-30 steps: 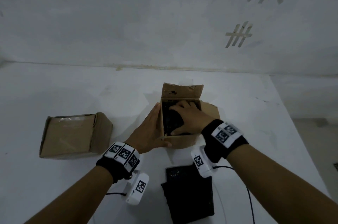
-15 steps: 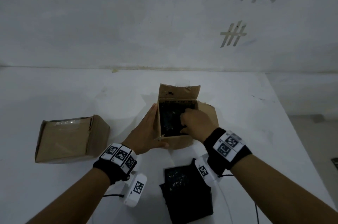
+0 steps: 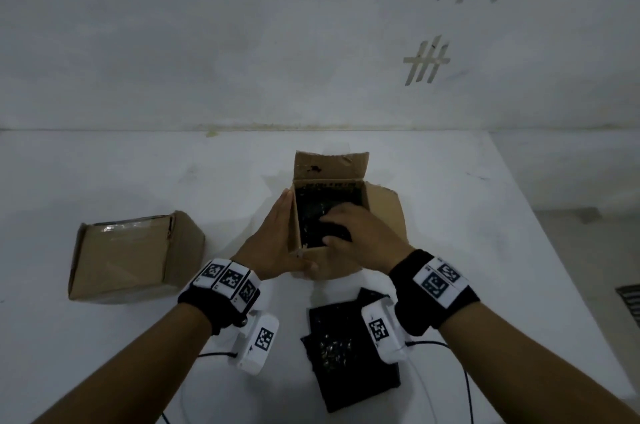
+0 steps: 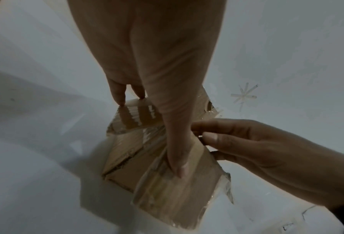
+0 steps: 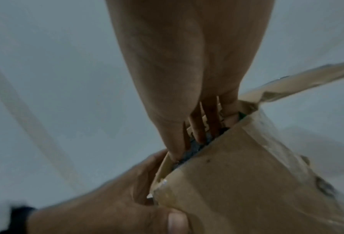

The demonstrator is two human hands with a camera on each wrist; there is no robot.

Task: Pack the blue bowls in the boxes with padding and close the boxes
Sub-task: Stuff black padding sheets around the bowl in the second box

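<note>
An open cardboard box (image 3: 330,165) stands mid-table, lined with black padding (image 3: 322,205). My left hand (image 3: 277,236) braces its left wall with straight fingers, and the thumb lies on the front wall. My right hand (image 3: 356,236) reaches in from the front right and pushes its fingers down onto the padding. In the right wrist view those fingers (image 5: 197,131) go down between the padding (image 5: 195,148) and the front wall of the box (image 5: 247,174). The left wrist view shows the left thumb (image 4: 177,158) flat on the taped cardboard (image 4: 167,197). No blue bowl shows.
A second cardboard box (image 3: 135,257), shut, lies on its side at the left. A loose black padding sheet (image 3: 349,351) lies on the white table (image 3: 485,250) just in front of the open box. The wall runs close behind, and the table's right edge is near.
My right hand has drawn back from the far part of the box's inside to the near front edge and now pushes down there. The left hand has kept its place.
</note>
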